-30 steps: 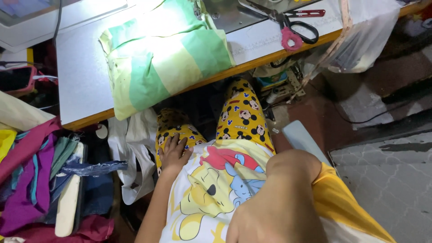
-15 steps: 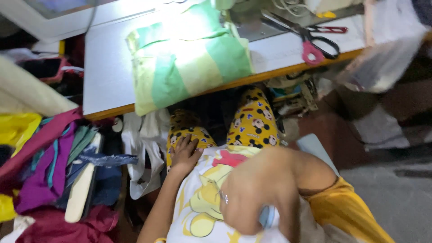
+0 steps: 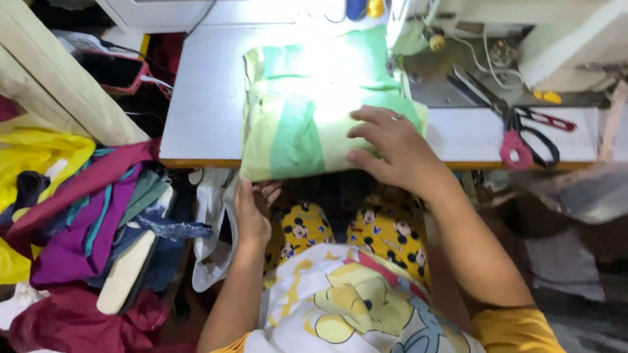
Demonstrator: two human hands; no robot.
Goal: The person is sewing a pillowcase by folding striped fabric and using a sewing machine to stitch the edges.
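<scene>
The left hand [image 3: 252, 212] pinches the hanging front edge of the folded green striped cloth [image 3: 307, 117], which lies on the table [image 3: 196, 111]. The right hand [image 3: 392, 150] presses it, fingers spread. It looks soft, light and limp, best gripped at the edges.

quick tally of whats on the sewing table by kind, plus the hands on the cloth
green striped cloth: 1
scissors: 1
sewing machine: 1
hands on the cloth: 2, left hand at its front edge, right hand on top
total: 5
</scene>
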